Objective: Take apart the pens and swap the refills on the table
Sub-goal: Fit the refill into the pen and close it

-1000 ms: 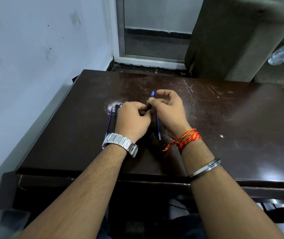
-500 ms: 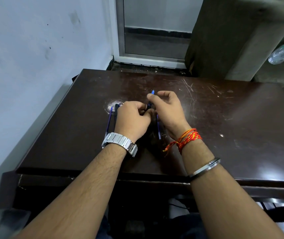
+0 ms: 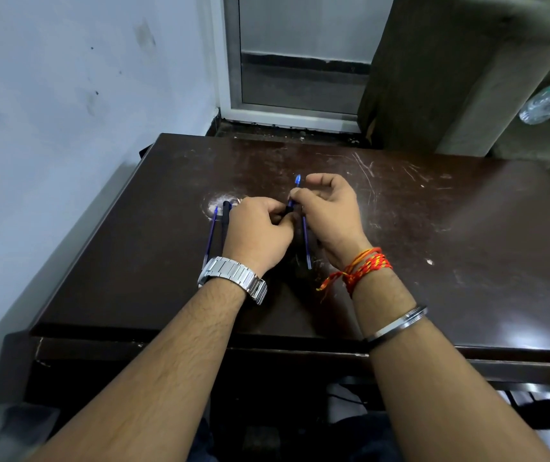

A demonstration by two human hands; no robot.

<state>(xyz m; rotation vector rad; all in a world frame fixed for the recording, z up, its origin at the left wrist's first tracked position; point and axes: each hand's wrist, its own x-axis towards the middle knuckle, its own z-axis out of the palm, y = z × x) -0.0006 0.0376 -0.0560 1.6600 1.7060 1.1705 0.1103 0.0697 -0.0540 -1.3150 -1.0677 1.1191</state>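
Note:
My left hand and my right hand meet over the middle of the dark table. Between them they grip a blue pen: its blue end sticks up past my right thumb and forefinger, and its lower part is hidden in my left fist. A thin blue refill lies on the table between my wrists. To the left of my left hand lie another blue refill and a black pen barrel, side by side.
A pale wall runs close along the table's left edge. A white scuff mark sits just beyond the left parts. A doorway and a dark cabinet stand behind the table. A plastic bottle lies at the far right.
My right fingers have shifted slightly along the blue pen's upper part. Both hands stay in the same place, and the parts on the table have not moved.

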